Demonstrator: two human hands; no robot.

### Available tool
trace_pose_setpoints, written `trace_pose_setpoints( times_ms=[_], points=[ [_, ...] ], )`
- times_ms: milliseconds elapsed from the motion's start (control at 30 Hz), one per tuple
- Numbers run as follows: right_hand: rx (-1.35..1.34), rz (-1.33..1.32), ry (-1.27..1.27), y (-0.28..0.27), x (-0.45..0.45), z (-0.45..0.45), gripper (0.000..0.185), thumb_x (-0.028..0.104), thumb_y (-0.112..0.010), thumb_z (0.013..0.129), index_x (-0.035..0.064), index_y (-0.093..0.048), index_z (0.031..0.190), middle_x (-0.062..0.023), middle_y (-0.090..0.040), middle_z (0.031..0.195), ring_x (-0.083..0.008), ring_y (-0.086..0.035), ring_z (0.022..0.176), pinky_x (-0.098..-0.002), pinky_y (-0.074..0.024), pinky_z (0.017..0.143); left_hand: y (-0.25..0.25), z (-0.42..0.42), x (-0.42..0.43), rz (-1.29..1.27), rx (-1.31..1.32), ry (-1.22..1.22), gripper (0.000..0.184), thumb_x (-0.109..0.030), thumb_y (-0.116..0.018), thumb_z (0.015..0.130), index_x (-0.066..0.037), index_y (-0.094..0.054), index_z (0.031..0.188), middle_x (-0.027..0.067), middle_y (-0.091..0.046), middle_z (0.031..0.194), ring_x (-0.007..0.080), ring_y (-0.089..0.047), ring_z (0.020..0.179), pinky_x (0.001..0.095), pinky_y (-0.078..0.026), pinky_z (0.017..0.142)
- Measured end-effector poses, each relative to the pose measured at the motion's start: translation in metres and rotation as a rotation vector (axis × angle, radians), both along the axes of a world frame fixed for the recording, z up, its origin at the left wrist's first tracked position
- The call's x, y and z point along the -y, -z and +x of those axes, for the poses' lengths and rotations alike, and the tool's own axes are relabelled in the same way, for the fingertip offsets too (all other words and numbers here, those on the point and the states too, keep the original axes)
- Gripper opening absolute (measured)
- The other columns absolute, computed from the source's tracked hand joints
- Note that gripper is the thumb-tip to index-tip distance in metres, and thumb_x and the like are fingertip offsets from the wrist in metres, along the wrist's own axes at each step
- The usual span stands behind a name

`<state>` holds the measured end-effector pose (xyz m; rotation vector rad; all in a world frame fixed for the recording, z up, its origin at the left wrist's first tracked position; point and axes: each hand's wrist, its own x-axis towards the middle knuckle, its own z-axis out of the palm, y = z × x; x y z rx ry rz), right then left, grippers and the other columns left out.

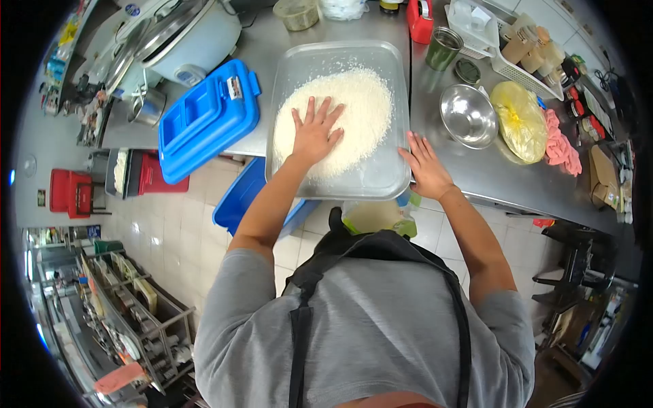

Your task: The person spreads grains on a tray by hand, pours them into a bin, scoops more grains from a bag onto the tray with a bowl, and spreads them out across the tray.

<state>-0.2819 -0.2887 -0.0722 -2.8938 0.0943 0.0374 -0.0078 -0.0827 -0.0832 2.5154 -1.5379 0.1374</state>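
Note:
A large metal tray [286, 75] lies on the steel counter with a wide heap of white grains [364, 102] spread over it. My left hand [315, 132] rests flat on the left part of the grains, its fingers spread. My right hand [427, 165] lies at the tray's right edge, near its lower corner, palm down with the fingers stretched out. Neither hand holds anything.
A blue lid [207, 119] leans left of the tray, above a blue bin [238, 204]. To the right are a steel bowl [469, 115], a yellow bag [518, 122], a pink cloth [562, 146] and a green tumbler [443, 49]. A large cooker [194, 47] stands at back left.

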Motion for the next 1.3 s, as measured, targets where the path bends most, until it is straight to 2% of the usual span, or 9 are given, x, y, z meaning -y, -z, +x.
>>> trace_pose_setpoints(
  times_ms=[267,433,767,800,900,1033,1100,1300],
  points=[
    [-0.069,0.041,0.047,-0.003,0.000,0.003,0.099,0.017,-0.088,0.061,0.0078,-0.040,0.147,-0.0242,-0.010,0.165,-0.0369,-0.016,0.153,-0.0475,-0.0152,0.126,-0.001,0.049,0.046,-0.003,0.000,0.015,0.059,-0.043,-0.053,0.096,-0.035,-0.038,0.152,0.0033,-0.030,0.161,0.0439,-0.017,0.150,0.0741,-0.012,0.114],
    [-0.119,0.068,0.100,-0.008,-0.006,0.007,0.099,0.017,-0.091,0.059,0.0082,-0.043,0.145,-0.0240,-0.010,0.165,-0.0368,-0.017,0.152,-0.0463,-0.0174,0.127,0.001,0.079,0.086,0.058,0.000,0.051,0.059,-0.046,-0.053,0.096,-0.036,-0.038,0.152,0.0034,-0.030,0.162,0.0455,-0.016,0.149,0.0740,-0.012,0.115],
    [-0.034,0.111,0.083,-0.001,-0.001,0.003,0.100,0.020,-0.093,0.056,0.0107,-0.044,0.143,-0.0250,-0.012,0.164,-0.0385,-0.020,0.151,-0.0469,-0.0190,0.126,0.003,0.116,0.147,0.155,-0.057,0.002,0.060,-0.052,-0.052,0.096,-0.039,-0.037,0.153,0.0027,-0.024,0.165,0.0447,-0.013,0.151,0.0745,-0.015,0.114],
    [-0.009,0.117,0.080,0.000,0.000,0.003,0.100,0.020,-0.093,0.056,0.0104,-0.045,0.143,-0.0254,-0.012,0.164,-0.0389,-0.019,0.151,-0.0470,-0.0189,0.126,0.004,0.116,0.151,0.163,-0.084,-0.016,0.060,-0.055,-0.050,0.096,-0.039,-0.037,0.152,0.0033,-0.026,0.164,0.0455,-0.013,0.151,0.0725,-0.012,0.116],
    [0.009,0.049,0.089,-0.003,-0.002,0.002,0.100,0.022,-0.093,0.055,0.0089,-0.046,0.142,-0.0262,-0.014,0.163,-0.0392,-0.019,0.152,-0.0472,-0.0190,0.126,-0.005,0.105,0.142,0.105,-0.180,0.030,0.061,-0.055,-0.049,0.097,-0.034,-0.037,0.153,0.0050,-0.027,0.164,0.0436,-0.013,0.152,0.0699,-0.006,0.118],
    [0.007,0.053,0.098,-0.003,-0.003,0.000,0.098,0.023,-0.092,0.056,0.0080,-0.046,0.142,-0.0263,-0.014,0.163,-0.0401,-0.018,0.152,-0.0474,-0.0189,0.126,0.000,0.053,0.107,0.009,-0.154,0.146,0.061,-0.055,-0.048,0.099,-0.028,-0.039,0.153,0.0068,-0.030,0.163,0.0404,-0.014,0.152,0.0682,-0.003,0.119],
    [0.025,0.079,0.082,0.002,-0.001,0.000,0.097,0.022,-0.091,0.056,0.0080,-0.047,0.141,-0.0266,-0.014,0.163,-0.0404,-0.017,0.152,-0.0474,-0.0187,0.126,0.001,0.018,0.095,-0.077,-0.145,0.345,0.061,-0.053,-0.049,0.099,-0.025,-0.042,0.152,0.0078,-0.031,0.162,0.0377,-0.017,0.153,0.0687,-0.006,0.118],
    [0.029,0.127,0.083,-0.001,0.002,-0.002,0.093,0.019,-0.089,0.057,0.0076,-0.047,0.140,-0.0269,-0.013,0.163,-0.0402,-0.017,0.152,-0.0473,-0.0190,0.126,0.003,0.005,0.132,-0.061,0.000,0.463,0.056,-0.050,-0.052,0.098,-0.027,-0.046,0.149,0.0066,-0.035,0.159,0.0392,-0.022,0.150,0.0708,-0.012,0.116]
  ],
)
